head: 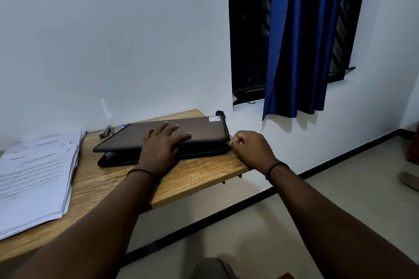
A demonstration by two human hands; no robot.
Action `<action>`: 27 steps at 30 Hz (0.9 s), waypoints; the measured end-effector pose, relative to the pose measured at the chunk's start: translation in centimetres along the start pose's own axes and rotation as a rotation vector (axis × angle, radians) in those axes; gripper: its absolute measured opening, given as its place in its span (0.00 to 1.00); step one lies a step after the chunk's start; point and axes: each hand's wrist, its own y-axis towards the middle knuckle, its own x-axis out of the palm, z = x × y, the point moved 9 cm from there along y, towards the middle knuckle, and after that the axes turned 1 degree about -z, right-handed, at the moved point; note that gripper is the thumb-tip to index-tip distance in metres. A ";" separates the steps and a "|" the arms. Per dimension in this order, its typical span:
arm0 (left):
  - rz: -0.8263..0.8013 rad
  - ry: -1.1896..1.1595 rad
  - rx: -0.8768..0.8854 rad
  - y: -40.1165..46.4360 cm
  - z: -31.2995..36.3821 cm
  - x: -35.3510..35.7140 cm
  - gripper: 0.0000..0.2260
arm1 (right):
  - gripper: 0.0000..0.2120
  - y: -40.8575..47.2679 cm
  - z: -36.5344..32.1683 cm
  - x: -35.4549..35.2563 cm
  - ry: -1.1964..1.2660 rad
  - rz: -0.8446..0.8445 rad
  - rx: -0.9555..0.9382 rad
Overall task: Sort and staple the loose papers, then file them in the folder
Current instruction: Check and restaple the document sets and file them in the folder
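Folder, brown, lies mid-frame at the table's right edge, cover partly raised. Left hand presses flat on it; right hand pinches its zipper corner. Papers overhang the table's lower-left edge; stapler behind.

folder on table, right end | papers left of folder | stapler behind-left of folder | window behind-right of folder
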 end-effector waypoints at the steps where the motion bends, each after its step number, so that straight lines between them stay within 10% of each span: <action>1: -0.010 -0.008 -0.005 0.0 0.0 -0.1 0.22 | 0.11 0.2 0.2 0.4 0.041 -0.056 0.021; 8: -0.174 -0.182 0.125 0.5 5.9 0.6 0.29 | 0.08 -0.7 -3.0 4.0 0.242 -0.466 -0.031; 16: -0.140 -0.206 0.173 -0.3 5.3 0.2 0.25 | 0.09 1.7 -2.2 2.5 -0.212 -0.032 -0.038; 27: 0.000 -0.237 0.272 -0.7 4.3 -0.8 0.22 | 0.11 8.1 -0.2 4.3 -0.366 0.031 0.140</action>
